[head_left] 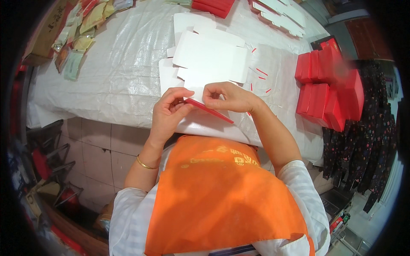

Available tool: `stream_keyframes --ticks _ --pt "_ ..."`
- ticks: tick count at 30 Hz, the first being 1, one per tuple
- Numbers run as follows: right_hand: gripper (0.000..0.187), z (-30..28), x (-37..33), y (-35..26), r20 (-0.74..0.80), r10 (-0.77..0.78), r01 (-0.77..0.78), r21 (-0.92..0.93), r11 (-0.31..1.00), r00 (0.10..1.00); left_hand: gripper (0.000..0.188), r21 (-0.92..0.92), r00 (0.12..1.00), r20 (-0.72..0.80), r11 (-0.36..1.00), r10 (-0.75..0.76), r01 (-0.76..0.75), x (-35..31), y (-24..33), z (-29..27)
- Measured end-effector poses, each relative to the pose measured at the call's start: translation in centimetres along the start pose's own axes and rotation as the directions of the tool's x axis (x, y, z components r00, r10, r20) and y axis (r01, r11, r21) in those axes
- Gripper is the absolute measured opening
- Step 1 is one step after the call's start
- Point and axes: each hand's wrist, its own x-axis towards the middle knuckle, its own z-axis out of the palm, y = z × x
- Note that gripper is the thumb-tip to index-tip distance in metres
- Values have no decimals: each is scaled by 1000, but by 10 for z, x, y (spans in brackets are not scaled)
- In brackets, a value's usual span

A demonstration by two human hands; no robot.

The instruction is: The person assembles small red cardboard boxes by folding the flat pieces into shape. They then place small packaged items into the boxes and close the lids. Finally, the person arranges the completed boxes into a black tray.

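Observation:
At the near edge of the table, a cardboard box blank (213,113) is tilted so that mostly its narrow red edge shows. My left hand (170,110) pinches its left end between thumb and fingertips. My right hand (228,97) is curled with thumb and index finger pressed together at its upper edge, close to the left hand. The fingers partly hide the piece's far side. Just beyond my hands lie flat white box blanks (209,53), overlapping in a loose pile.
Finished red boxes (316,102) stand stacked on the right of the table (124,85), which has a white woven plastic cover. Thin red strips (262,71) lie scattered nearer. Small packets (74,64) and a brown carton (47,32) sit at far left, more blanks (279,17) at far right.

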Motion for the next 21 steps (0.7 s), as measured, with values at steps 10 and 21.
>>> stream_keyframes --ticks 10,21 --pt "14 13 -21 -29 -158 -312 174 -562 808 937 47 139 1000 6 990 4 -5 -2 0 2" --pt "11 9 -68 -36 -274 -572 178 -772 610 773 52 796 877 185 456 444 -399 27 21 9"
